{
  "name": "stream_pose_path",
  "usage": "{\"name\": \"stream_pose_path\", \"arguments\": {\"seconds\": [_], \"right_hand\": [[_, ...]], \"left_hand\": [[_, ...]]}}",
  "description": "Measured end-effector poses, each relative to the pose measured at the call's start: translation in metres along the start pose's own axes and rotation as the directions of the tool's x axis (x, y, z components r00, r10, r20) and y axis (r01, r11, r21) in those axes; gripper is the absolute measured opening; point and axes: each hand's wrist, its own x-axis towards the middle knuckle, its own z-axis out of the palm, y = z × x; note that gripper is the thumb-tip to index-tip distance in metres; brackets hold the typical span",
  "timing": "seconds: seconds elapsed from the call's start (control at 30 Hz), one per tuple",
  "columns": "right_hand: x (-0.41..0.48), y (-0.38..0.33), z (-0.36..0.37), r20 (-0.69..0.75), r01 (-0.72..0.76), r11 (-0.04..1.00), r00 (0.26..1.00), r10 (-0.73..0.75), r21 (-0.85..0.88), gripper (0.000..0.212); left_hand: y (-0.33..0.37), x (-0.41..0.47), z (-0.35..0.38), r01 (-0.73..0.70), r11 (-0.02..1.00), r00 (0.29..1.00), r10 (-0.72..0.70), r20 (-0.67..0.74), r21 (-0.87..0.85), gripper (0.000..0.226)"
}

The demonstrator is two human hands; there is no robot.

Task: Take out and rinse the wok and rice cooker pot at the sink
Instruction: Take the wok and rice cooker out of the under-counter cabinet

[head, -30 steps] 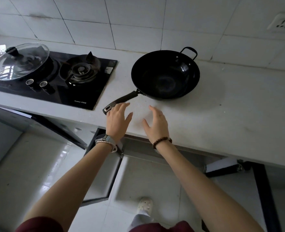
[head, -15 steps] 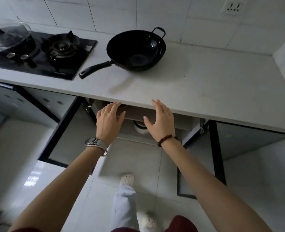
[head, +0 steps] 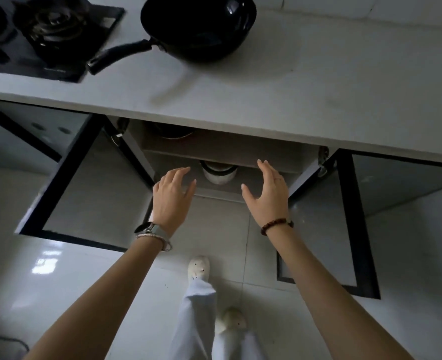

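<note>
Under the bench [head: 279,107], in the open cabinet [head: 214,193] beneath its shelf [head: 240,152], stands a white rice cooker [head: 218,175]; its pot, likely inside, should be light, smooth metal, best lifted by the rim. The wok [head: 199,24] sits on the bench, heavier, best taken by its long handle [head: 121,54]. The left hand [head: 173,197] and right hand [head: 268,193] hover before the cooker, fingers spread, holding nothing.

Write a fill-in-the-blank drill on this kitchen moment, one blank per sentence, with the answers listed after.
1. The black wok rests on the white ____, beside the stove.
2. Below it, the cabinet doors stand ____.
3. The left hand and right hand hold ____.
4. Between the hands, the white rice cooker sits on the ____ shelf.

Missing words: countertop; open; nothing; lower.
</note>
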Motion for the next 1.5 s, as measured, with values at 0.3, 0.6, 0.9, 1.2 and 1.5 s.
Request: {"name": "stream_pose_path", "arguments": {"seconds": [0.3,0.6,0.9,1.2,1.5], "right_hand": [[0.028,0.103,0.128,-0.033,-0.085,0.996,0.996,0.086,0.034,0.063],[0.059,0.205,0.254,-0.045,-0.074,0.997,0.996,0.076,0.034,0.063],[0.105,0.289,0.349,-0.032,-0.136,0.986,0.990,0.140,0.092,0.052],[0.178,0.342,0.405,0.227,-0.543,0.567,0.815,0.533,0.620,0.035],[0.240,0.370,0.444,0.401,-0.570,0.147,0.717,0.570,0.809,0.042]], "left_hand": [[-0.101,0.058,0.146,0.178,0.969,0.983,-0.169,0.066,-0.170,0.037],[-0.200,0.105,0.291,0.047,0.986,0.999,-0.045,0.017,-0.162,0.031],[-0.263,0.154,0.390,0.077,0.940,0.996,-0.089,-0.018,-0.334,0.028],[-0.286,0.227,0.443,0.459,0.662,0.886,-0.393,0.247,-0.592,0.029],[-0.311,0.281,0.482,0.596,0.176,0.763,-0.428,0.484,-0.783,0.043]]}}
